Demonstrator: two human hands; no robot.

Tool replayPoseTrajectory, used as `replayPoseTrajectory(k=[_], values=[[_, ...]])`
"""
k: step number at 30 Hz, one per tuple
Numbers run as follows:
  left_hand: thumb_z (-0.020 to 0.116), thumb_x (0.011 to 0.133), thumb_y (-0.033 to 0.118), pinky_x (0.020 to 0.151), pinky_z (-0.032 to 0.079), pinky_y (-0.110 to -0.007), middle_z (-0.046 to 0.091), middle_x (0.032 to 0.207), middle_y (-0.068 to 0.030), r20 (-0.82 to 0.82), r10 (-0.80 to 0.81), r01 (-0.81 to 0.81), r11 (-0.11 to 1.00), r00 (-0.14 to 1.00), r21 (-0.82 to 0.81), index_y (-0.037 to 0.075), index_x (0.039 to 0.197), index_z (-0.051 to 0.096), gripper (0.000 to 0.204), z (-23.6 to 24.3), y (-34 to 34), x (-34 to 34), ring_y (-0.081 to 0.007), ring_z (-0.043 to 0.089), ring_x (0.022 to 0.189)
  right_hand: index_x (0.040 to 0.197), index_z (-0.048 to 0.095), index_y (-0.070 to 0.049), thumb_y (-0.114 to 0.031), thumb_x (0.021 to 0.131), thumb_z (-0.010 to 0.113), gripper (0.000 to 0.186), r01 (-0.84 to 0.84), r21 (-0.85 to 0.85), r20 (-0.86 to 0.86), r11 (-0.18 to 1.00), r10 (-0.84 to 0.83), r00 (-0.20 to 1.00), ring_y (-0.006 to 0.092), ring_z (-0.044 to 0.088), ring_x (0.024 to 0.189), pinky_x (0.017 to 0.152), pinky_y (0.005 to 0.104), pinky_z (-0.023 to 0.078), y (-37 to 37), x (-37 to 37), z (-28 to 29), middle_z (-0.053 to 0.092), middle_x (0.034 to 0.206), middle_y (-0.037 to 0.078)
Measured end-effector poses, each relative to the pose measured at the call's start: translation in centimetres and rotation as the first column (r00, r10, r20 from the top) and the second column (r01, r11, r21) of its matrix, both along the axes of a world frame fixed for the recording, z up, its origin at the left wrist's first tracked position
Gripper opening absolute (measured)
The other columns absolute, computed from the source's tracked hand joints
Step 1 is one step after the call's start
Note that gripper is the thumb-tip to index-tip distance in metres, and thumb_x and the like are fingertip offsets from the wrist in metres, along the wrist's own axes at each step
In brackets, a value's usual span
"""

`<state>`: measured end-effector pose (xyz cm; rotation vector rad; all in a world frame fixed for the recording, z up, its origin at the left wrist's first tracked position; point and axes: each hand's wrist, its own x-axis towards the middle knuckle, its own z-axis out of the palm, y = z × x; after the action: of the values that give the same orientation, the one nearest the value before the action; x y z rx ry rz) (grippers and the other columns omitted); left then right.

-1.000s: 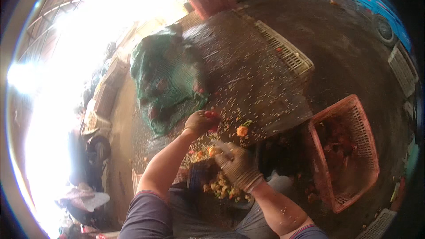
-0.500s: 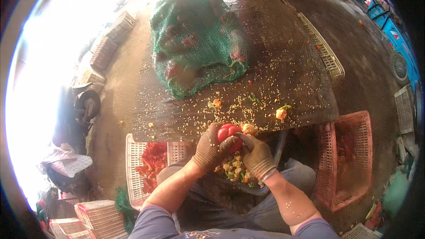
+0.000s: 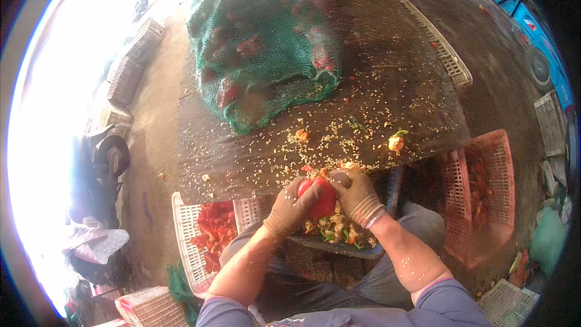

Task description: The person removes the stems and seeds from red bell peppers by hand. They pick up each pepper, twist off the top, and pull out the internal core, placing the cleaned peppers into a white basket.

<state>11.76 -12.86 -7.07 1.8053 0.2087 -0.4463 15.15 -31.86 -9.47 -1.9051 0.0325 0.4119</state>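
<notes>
My left hand (image 3: 288,208), in a dirty work glove, is wrapped round a red bell pepper (image 3: 322,198) at the table's near edge. My gloved right hand (image 3: 359,198) is closed against the pepper's upper right side; whatever its fingers hold is hidden. Below the pepper, a dark tub holds cut pepper cores (image 3: 340,231) with green stems. Just beyond my hands, pale seeds and a loose core (image 3: 396,142) with a green stem lie on the dark table (image 3: 399,91).
A green mesh bag (image 3: 260,48) of red peppers lies on the table. Left of my legs, a white crate (image 3: 189,243) holds red pepper pieces; a red crate (image 3: 458,203) on the right has more. A blue vehicle (image 3: 535,39) stands far right.
The pepper has tilted and sits slightly lower, with its red side now facing me. Both hands have shifted slightly to the right. The view has shifted too.
</notes>
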Motion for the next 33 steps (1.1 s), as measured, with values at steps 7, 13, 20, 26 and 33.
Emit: replayPoseTrajectory(k=[7, 13, 20, 26, 33], values=[[0.075, 0.091, 0.045, 0.106, 0.046, -0.038, 0.061, 0.134, -0.0093, -0.232, -0.518, 0.288, 0.734, 0.823, -0.615, 0.004, 0.146, 0.049, 0.073, -2.1, -2.5, -3.7, -0.0188, 0.055, 0.124, 0.097, 0.072, -0.004, -0.024, 0.096, 0.071, 0.021, 0.292, 0.429, -0.392, 0.855, -0.115, 0.913, 0.0105, 0.058, 0.053, 0.042, 0.0278, 0.047, -1.6, 1.5, 2.4, 0.072, 0.079, 0.004], [0.076, 0.076, 0.070, 0.089, 0.055, -0.035, 0.065, 0.109, -0.0085, -0.232, -0.457, 0.075, 0.560, 0.859, -0.825, 0.005, 0.123, 0.055, 0.082, 0.4, -3.6, -2.5, -0.0214, 0.067, 0.098, 0.129, 0.055, -0.001, -0.022, 0.099, 0.068, 0.039, 0.347, 0.646, -0.430, 0.680, -0.051, 0.901, 0.0091, 0.052, 0.052, 0.047, 0.0267, 0.046, -3.3, 1.9, 4.7, 0.071, 0.097, 0.010], [0.071, 0.088, 0.061, 0.096, 0.051, -0.036, 0.066, 0.116, -0.0085, -0.167, -0.493, 0.132, 0.516, 0.854, -0.846, 0.003, 0.123, 0.057, 0.069, 3.0, -3.7, -0.4, -0.0205, 0.063, 0.108, 0.127, 0.057, -0.001, -0.014, 0.101, 0.061, 0.029, 0.285, 0.778, -0.360, 0.560, 0.024, 0.933, 0.0071, 0.053, 0.057, 0.053, 0.0225, 0.045, -3.7, 1.5, 4.8, 0.071, 0.098, 0.010], [0.069, 0.093, 0.052, 0.078, 0.054, -0.040, 0.069, 0.095, -0.0166, 0.237, 0.052, -0.103, 0.972, 0.970, 0.210, 0.001, 0.115, 0.062, 0.056, 1.6, -0.6, 2.1, -0.0267, 0.068, 0.091, 0.119, 0.068, 0.000, -0.014, 0.101, 0.060, 0.023, 0.137, 0.396, -0.092, 0.908, -0.109, 0.990, 0.0085, 0.060, 0.063, 0.057, 0.0247, 0.048, -3.8, 0.4, 4.5, 0.072, 0.083, 0.007], [0.061, 0.092, 0.063, 0.076, 0.052, -0.051, 0.064, 0.099, -0.0238, 0.532, -0.071, -0.205, 0.873, 0.844, 0.442, 0.001, 0.113, 0.062, 0.065, 2.3, -2.6, 2.4, -0.0460, 0.065, 0.091, 0.116, 0.068, 0.000, -0.016, 0.094, 0.062, 0.027, -0.003, 0.069, 0.243, 0.998, -0.014, 0.970, 0.0447, 0.069, 0.086, 0.074, 0.0500, 0.054, -2.4, -0.4, 0.5, 0.070, 0.089, 0.027]])
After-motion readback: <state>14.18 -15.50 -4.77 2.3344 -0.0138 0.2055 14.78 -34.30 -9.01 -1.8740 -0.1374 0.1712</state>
